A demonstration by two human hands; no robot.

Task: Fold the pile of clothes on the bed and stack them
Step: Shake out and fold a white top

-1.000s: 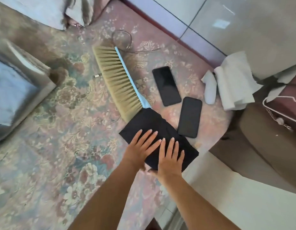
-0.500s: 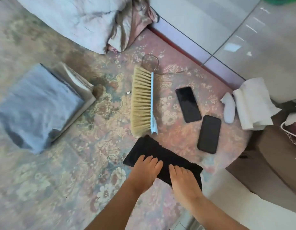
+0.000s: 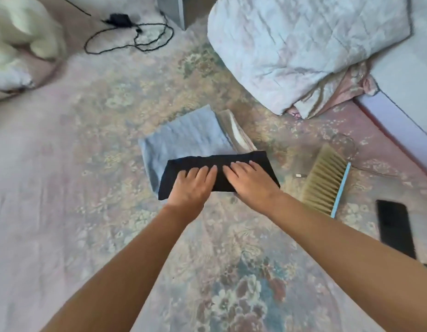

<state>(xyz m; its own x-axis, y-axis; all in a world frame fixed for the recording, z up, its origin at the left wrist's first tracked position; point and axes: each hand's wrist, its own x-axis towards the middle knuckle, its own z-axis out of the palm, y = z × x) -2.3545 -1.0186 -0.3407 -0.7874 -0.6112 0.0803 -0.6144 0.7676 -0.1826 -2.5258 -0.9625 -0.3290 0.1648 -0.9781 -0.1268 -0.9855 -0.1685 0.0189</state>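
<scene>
On the floral bedspread (image 3: 88,164), a folded black garment (image 3: 243,161) lies over the near edge of the folded blue garment (image 3: 183,137). Left hand (image 3: 191,188) and right hand (image 3: 250,180) press it, fingers straight, no grip closed.

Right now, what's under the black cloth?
Its far edge overlaps the blue cloth, which lies on a pale folded one. Both hands cover the black cloth's near part; beneath is hidden.
</scene>
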